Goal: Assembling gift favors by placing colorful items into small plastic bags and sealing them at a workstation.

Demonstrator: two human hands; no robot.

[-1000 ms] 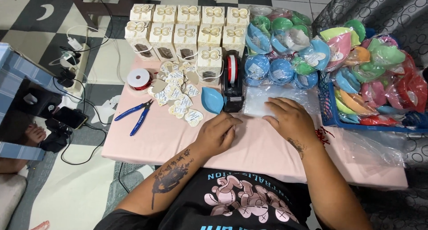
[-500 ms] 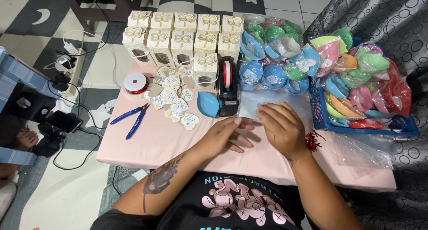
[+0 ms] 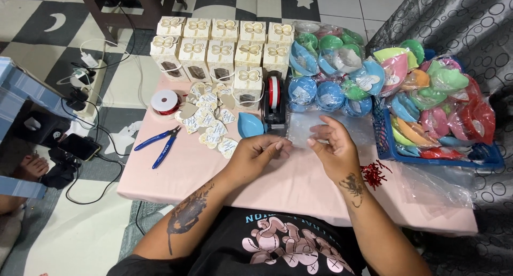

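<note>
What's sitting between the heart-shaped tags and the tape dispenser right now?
In the head view, a blue heart-shaped dish lies between the heart tags and the tape dispenser.

A pink surface (image 3: 176,169) stands on a floor (image 3: 32,19) of grey, black and white squares printed with moons and stars. Left of the surface, cables (image 3: 85,67) trail to a phone (image 3: 78,146) on the floor (screen dark). Right of the surface hangs grey fabric (image 3: 454,19) patterned with circles. Beyond it stand dark wooden legs (image 3: 101,14).
</note>
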